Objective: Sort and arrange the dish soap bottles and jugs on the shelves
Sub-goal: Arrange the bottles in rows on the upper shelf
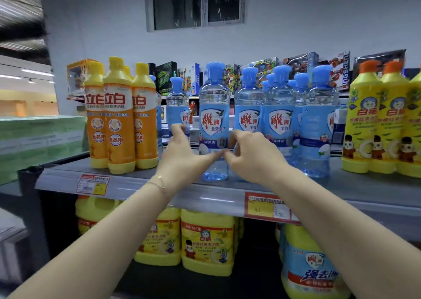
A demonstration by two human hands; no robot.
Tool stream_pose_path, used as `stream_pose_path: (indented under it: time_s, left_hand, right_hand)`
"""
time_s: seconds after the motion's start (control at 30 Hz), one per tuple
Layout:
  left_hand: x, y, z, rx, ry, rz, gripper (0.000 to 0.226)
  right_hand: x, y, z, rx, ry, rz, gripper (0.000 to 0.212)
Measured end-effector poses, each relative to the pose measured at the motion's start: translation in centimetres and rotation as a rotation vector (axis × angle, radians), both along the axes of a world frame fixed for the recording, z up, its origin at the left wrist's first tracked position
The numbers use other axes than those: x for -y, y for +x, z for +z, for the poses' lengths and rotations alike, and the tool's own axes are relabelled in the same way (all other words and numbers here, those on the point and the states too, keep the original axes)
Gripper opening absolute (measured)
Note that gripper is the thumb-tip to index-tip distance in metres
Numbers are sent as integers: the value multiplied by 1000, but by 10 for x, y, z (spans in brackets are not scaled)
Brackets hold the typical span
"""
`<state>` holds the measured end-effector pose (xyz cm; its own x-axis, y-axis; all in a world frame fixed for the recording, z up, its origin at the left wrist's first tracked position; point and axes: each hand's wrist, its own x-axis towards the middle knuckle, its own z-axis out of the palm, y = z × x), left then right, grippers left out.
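A clear dish soap bottle with a blue cap and blue label stands at the front edge of the grey upper shelf. My left hand and my right hand flank its lower part. Their thumb tips meet in front of it and the fingers are loosely curled beside it, not closed round it. More blue-capped bottles crowd to the right and behind. Orange-labelled yellow bottles stand to the left, yellow orange-capped bottles at the far right. Yellow jugs and a blue-labelled jug fill the lower shelf.
Price tags hang on the shelf's front rail. Toy boxes line a farther shelf behind the bottles. Green packs are stacked to the left. A dark window sits in the wall above.
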<state>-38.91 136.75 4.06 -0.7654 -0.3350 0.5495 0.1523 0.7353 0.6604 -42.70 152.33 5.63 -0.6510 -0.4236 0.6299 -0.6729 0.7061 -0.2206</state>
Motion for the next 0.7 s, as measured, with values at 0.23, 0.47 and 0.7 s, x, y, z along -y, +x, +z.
stream_pose_path:
  time_s: [0.23,0.47,0.7]
  left_hand:
    - [5,-21,17,142,-5,-180,45]
    - [-1,-23,14,148,-37,-308,45]
    - [2,-19,23,318,-54,-510,47]
  right_hand:
    - [6,-11,-6,-53,-20,-46,18]
    - [-8,-12,-8,-75,-204,-23,29]
    - [-8,-3,-9,-168,-294,-33,63]
